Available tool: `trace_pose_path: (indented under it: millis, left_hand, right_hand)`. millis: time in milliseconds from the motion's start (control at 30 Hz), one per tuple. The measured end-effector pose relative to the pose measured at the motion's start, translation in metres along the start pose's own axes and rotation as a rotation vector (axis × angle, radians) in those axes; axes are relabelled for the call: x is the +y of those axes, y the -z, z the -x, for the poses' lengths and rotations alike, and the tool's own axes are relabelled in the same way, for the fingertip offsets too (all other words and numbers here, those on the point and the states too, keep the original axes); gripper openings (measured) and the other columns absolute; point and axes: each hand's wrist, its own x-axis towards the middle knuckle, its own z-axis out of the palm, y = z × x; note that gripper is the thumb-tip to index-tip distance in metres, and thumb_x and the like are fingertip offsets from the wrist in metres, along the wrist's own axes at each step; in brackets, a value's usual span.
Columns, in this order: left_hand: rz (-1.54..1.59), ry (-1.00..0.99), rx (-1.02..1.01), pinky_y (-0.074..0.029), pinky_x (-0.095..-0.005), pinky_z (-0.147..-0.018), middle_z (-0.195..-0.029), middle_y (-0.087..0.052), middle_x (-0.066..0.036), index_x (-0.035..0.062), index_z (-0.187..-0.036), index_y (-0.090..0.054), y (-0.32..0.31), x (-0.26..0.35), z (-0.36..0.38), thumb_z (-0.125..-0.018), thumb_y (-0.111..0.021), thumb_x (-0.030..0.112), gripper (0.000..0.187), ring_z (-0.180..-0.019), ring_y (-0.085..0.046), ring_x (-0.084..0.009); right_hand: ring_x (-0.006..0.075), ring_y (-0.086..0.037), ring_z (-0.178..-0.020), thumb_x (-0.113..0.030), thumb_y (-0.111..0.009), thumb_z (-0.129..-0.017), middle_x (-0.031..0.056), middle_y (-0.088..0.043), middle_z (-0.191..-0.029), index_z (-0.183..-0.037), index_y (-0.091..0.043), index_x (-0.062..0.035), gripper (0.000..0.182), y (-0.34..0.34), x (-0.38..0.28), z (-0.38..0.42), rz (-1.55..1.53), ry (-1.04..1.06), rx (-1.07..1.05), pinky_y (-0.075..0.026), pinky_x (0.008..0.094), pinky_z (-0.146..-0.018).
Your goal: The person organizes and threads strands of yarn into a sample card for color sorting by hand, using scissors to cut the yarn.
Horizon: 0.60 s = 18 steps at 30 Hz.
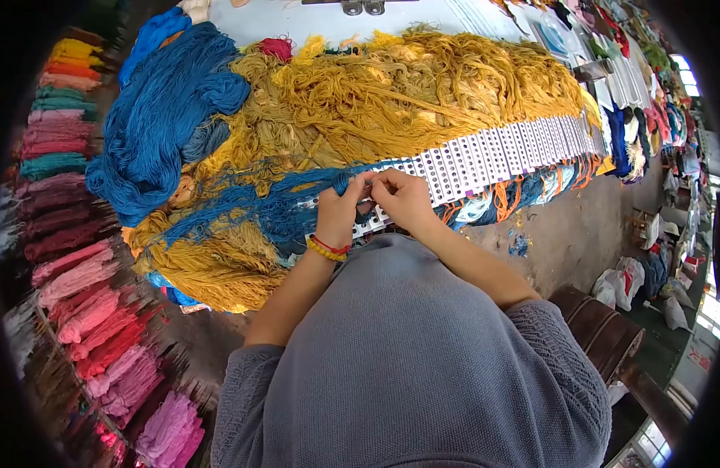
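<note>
We found both hands working close together at the near edge of a long, yarn-covered surface. The left hand (340, 205) was grasping a small bunch of blue yarn (279, 204) at its fingertips. The right hand (401, 193) was drawn into a pinch just beside it, thumb against forefinger; we could not tell whether a strand lay in that pinch, as the fingers hid it.

The blue yarn spread leftward from the fingers in a loose tangle over the mustard yarn (360, 97). A row of white punched cards (461, 168) ran beneath the hands and away to the right, with orange and pale strands (502, 201) hanging along its near edge. A large blue hank (163, 125) lay to the far left.

We judged tangling the chief risk: the loose strands crossed one another, so a sharp pull could tighten a knot or drag mustard yarn along. Blue strands also lay over the cards, and a tug there might skew the row. Because the holes were closely spaced and alike, we considered a strand put through the wrong one a plausible fault. The bead bracelet (328, 249) on the left wrist could, in our opinion, snag a loose loop.
</note>
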Motion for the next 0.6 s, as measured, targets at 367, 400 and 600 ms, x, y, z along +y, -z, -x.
trace_pose_path:
  millis: [367,400,600]
  left_hand:
    - [0.641,0.046,0.218,-0.042,-0.0241,-0.056,-0.065,-0.05,-0.005,0.0026,-0.07,-0.049,0.021,-0.013,-0.041,-0.076,-0.052,0.007,0.008,-0.057,-0.049,-0.0121]
    - [0.762,0.017,0.278,-0.036,-0.0201,-0.046,-0.061,-0.047,-0.003,0.005,-0.073,-0.048,0.044,-0.007,-0.047,-0.075,-0.054,0.006,0.006,-0.049,-0.04,-0.0082]
    - [0.27,-0.249,0.885,-0.015,-0.0236,-0.037,-0.049,-0.019,0.004,0.0134,-0.064,-0.042,0.241,0.083,-0.016,-0.087,-0.043,0.023,0.025,-0.039,-0.019,-0.0075]
  right_hand:
    - [0.0144,-0.056,-0.06,-0.01,-0.048,-0.08,0.0153,-0.058,-0.098,-0.071,-0.052,-0.0044,0.012,0.077,0.019,-0.039,-1.143,-0.428,-0.073,-0.044,0.0231,-0.054]
    - [0.0137,-0.053,-0.057,-0.011,-0.048,-0.079,0.0148,-0.06,-0.096,-0.072,-0.052,-0.0056,0.01,0.097,0.034,-0.049,-1.426,-0.416,-0.195,-0.043,0.024,-0.052]
    - [0.0105,-0.041,-0.055,-0.015,-0.047,-0.083,0.0005,-0.043,-0.059,-0.07,-0.049,-0.0061,0.016,0.362,0.109,-0.099,-0.401,0.011,0.5,-0.035,0.022,-0.056]
